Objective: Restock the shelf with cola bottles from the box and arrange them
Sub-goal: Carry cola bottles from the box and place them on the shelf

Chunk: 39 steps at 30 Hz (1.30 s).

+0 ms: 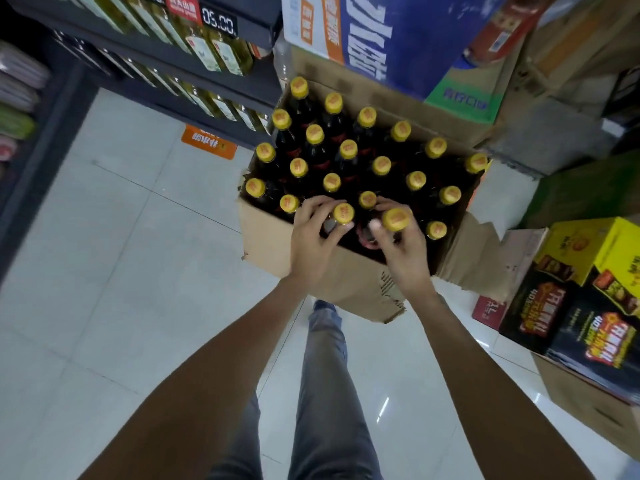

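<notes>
Box (277, 244) on the floor (121, 237), open, near full of cola bottles (346, 161) with yellow caps, standing upright in rows

Both hands at the box's near edge. Left hand (311, 244): grip clenched round the neck of a bottle (343, 213), thumb and fingers (313, 206) wrapped just under the cap. Right hand (403, 249): grip likewise closed on the neck of a second bottle (396, 220). Both caps sit a little higher than their neighbours in the box, so the two look part-lifted; not certain

A dark gap shows inside the box between the two hands, at the near row. One or two bottles may be missing there; hard to tell, it is dim

Shelf (221, 95) stands left of and beyond the box, dark frame, carrying pale yellow-green bottles, not cola. No cola visible on any shelf in view. Where the cola is meant to go cannot be told from here

Cartons stacked right of and behind the box; not part of the job

Judgement on progress: early. About twenty bottles remain in the box. Left to do: carry this pair over, place, then empty the rest and line them up
</notes>
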### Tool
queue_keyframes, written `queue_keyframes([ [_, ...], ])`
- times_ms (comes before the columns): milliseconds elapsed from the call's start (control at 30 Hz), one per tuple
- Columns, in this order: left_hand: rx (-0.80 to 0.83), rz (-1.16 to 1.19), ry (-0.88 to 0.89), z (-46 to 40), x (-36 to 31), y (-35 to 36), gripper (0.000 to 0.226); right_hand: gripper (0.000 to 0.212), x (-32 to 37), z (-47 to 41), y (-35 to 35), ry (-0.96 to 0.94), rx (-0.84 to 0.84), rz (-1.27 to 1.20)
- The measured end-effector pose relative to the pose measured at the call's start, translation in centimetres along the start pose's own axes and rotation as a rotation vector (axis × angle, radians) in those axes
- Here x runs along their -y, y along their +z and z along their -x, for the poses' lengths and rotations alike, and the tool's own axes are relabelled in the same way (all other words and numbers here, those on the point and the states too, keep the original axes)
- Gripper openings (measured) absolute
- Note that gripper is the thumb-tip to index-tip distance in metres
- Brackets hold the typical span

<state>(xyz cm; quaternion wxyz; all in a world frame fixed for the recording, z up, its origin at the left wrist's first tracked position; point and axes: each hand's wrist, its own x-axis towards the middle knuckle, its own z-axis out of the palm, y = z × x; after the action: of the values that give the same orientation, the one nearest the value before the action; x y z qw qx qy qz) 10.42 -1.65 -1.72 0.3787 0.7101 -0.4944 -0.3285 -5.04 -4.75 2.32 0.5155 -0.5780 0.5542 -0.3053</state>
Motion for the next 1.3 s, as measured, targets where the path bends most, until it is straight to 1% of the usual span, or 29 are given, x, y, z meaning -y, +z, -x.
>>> queue_keyframes([
  [33, 0.013, 0.065, 0.044, -0.1, -1.1, -0.6, 0.035, 0.027, 1.2, 0.0, -0.4, -0.016, -0.049, -0.048],
  [100, 0.086, 0.198, 0.090, -0.2, -3.7, -2.4, 0.038, 0.030, 3.5, 0.0, -0.9, -0.043, -0.096, -0.057],
  [167, 0.153, 0.333, 0.082, 0.2, -5.7, -4.2, 0.042, 0.034, 5.8, -0.2, -1.6, -0.072, -0.086, -0.050],
  [233, 0.160, 0.497, 0.034, 0.5, -7.3, -6.0, 0.038, 0.040, 8.3, -0.3, -2.3, -0.104, -0.071, -0.038],
  [267, 0.136, 0.594, 0.009, 0.6, -7.8, -6.8, 0.042, 0.043, 9.5, -0.3, -2.5, -0.107, -0.056, -0.040],
  [300, 0.091, 0.669, -0.014, 0.8, -8.3, -7.8, 0.050, 0.044, 10.8, -0.2, -2.7, -0.112, -0.030, -0.053],
  [367, -0.030, 0.712, -0.057, 1.1, -9.0, -10.3, 0.068, 0.042, 13.0, 0.1, -2.3, -0.130, 0.050, -0.055],
  [400, -0.090, 0.726, -0.083, 1.4, -9.0, -11.7, 0.068, 0.042, 14.0, 0.2, -1.7, -0.137, 0.098, -0.046],
  [500, -0.290, 0.752, -0.156, 3.1, -8.3, -16.4, 0.048, 0.042, 16.7, 1.1, 1.9, -0.134, 0.263, -0.039],
  [567, -0.423, 0.682, -0.200, 4.8, -7.2, -19.6, 0.046, 0.031, 18.1, 1.7, 5.6, -0.140, 0.379, -0.023],
  [633, -0.495, 0.638, -0.222, 7.1, -5.9, -23.1, 0.040, 0.019, 19.3, 2.6, 10.1, -0.143, 0.496, -0.005],
  [667, -0.521, 0.623, -0.220, 8.4, -5.0, -25.0, 0.037, 0.017, 19.9, 3.2, 12.6, -0.148, 0.554, 0.006],
  [733, -0.600, 0.630, -0.225, 11.5, -3.0, -29.1, 0.036, 0.018, 21.4, 4.7, 17.8, -0.177, 0.667, 0.052],
  [800, -0.698, 0.669, -0.236, 15.1, -0.5, -33.4, 0.042, 0.023, 22.9, 6.8, 23.1, -0.227, 0.787, 0.121],
  [933, -0.866, 0.759, -0.239, 22.7, 4.3, -41.8, 0.068, 0.029, 25.4, 11.7, 34.4, -0.297, 1.015, 0.207],
  [967, -0.898, 0.763, -0.252, 24.7, 5.2, -44.0, 0.067, 0.030, 26.2, 13.2, 37.4, -0.311, 1.058, 0.202],
  [1000, -0.932, 0.757, -0.266, 26.5, 6.2, -46.1, 0.061, 0.028, 27.0, 14.8, 40.3, -0.322, 1.093, 0.194],
  [1067, -1.018, 0.689, -0.289, 30.0, 8.2, -50.5, 0.044, 0.019, 28.7, 18.1, 46.0, -0.365, 1.149, 0.171],
  [1167, -1.135, 0.551, -0.324, 35.1, 11.1, -57.4, 0.036, 0.007, 30.9, 23.3, 54.6, -0.442, 1.238, 0.148],
  [1200, -1.159, 0.500, -0.332, 36.7, 12.1, -59.8, 0.035, 0.007, 31.8, 25.0, 57.4, -0.467, 1.275, 0.140],
  [1300, -1.239, 0.351, -0.346, 40.8, 14.7, -66.8, 0.045, 0.010, 34.8, 30.0, 66.0, -0.517, 1.404, 0.123],
])
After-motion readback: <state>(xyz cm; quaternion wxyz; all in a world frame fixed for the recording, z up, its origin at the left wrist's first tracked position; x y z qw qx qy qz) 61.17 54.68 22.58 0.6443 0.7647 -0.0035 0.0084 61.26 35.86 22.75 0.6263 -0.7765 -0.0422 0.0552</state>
